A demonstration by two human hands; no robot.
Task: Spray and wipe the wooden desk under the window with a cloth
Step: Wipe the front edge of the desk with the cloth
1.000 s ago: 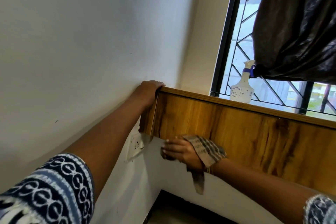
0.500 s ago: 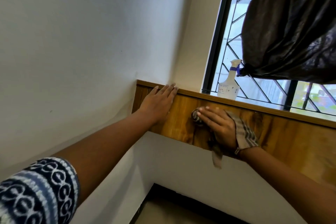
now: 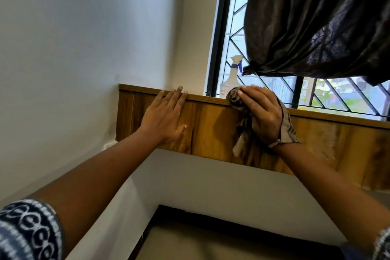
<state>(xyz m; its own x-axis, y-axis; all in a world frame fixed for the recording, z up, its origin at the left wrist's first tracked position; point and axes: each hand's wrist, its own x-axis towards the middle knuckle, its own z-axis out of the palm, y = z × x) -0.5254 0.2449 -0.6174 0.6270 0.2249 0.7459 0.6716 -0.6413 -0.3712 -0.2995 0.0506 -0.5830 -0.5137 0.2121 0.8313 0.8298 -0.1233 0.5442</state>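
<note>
The wooden desk shows as a grained brown panel with a lighter top edge under the window. My right hand presses a checked grey-brown cloth against the panel's top edge, with cloth ends hanging below the palm and by the wrist. My left hand lies flat on the wood to the left, fingers spread and tips at the top edge. A white spray bottle with a blue collar stands on the sill behind the cloth, its base partly hidden.
A dark curtain, knotted at its lower corner, hangs over the barred window at upper right. A white wall runs along the left, meeting the desk in the corner. Below the panel is a white wall section and a dark floor edge.
My right hand has slid the cloth up and to the right, from low on the panel to its top edge. My left hand went from gripping the corner to lying flat.
</note>
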